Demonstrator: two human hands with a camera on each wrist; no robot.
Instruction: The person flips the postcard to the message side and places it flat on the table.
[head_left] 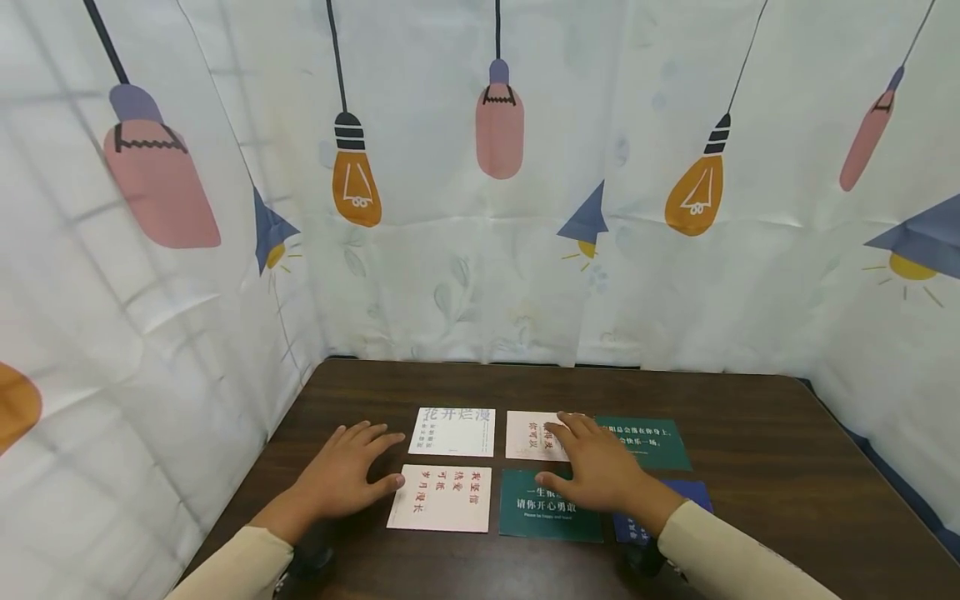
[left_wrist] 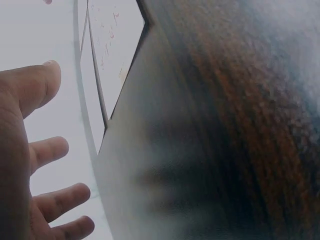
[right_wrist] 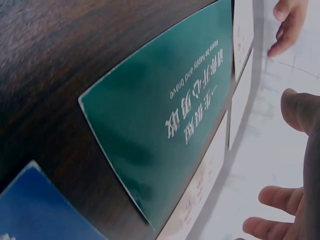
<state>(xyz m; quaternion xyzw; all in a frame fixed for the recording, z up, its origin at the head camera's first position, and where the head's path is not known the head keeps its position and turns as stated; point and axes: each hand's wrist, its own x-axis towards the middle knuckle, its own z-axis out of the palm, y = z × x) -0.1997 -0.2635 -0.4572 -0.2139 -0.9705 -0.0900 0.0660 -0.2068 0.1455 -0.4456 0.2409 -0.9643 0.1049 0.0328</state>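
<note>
Six cards lie in two rows on the dark table. My left hand point(head_left: 344, 472) is spread with its fingers apart, beside the left edge of a pale card with red writing point(head_left: 439, 498) and a white card with grey writing point(head_left: 452, 432). My right hand point(head_left: 600, 463), fingers spread, hovers over the right cards and holds nothing. It partly covers a pale card point(head_left: 527, 436), a green card point(head_left: 551, 507), another green card point(head_left: 651, 443) and a blue card point(head_left: 690, 493). In the right wrist view, the near green card point(right_wrist: 160, 110) lies flat below that hand.
The brown wooden table point(head_left: 787, 483) extends to both sides of the cards. A white curtain point(head_left: 435, 292) printed with hanging lamps stands behind the table and along its sides. Dark wrist bands show at both sleeves.
</note>
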